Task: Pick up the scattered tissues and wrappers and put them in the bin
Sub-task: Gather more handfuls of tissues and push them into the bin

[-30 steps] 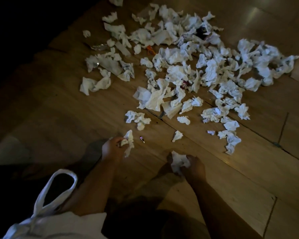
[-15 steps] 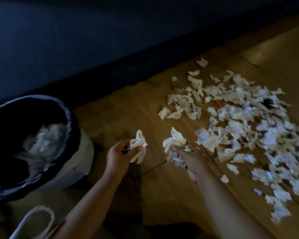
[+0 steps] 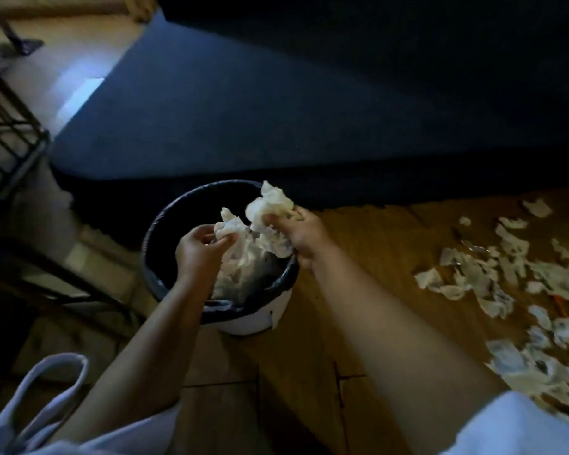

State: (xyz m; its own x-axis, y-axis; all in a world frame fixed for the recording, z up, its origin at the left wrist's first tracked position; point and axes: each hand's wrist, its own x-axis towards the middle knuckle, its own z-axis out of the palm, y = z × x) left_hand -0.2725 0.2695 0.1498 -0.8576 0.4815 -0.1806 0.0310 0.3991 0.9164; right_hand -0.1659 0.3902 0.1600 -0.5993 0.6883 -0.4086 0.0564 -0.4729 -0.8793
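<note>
Head camera, starting at the left: the left hand (image 3: 199, 249) hangs over the bin (image 3: 260, 320), its thumb and curled fingers pinching a crumpled tissue (image 3: 229, 224). Just beside it, the right hand (image 3: 304, 236) is above the bin's right rim with its fingers closed round a bigger wad (image 3: 271, 201). Further right, scattered tissues (image 3: 506, 274) lie on the wooden floor (image 3: 375, 274). The paper looks feather-light, soft and easily torn. Bunching several into a loose fistful should hold better than pinching one edge.
</note>
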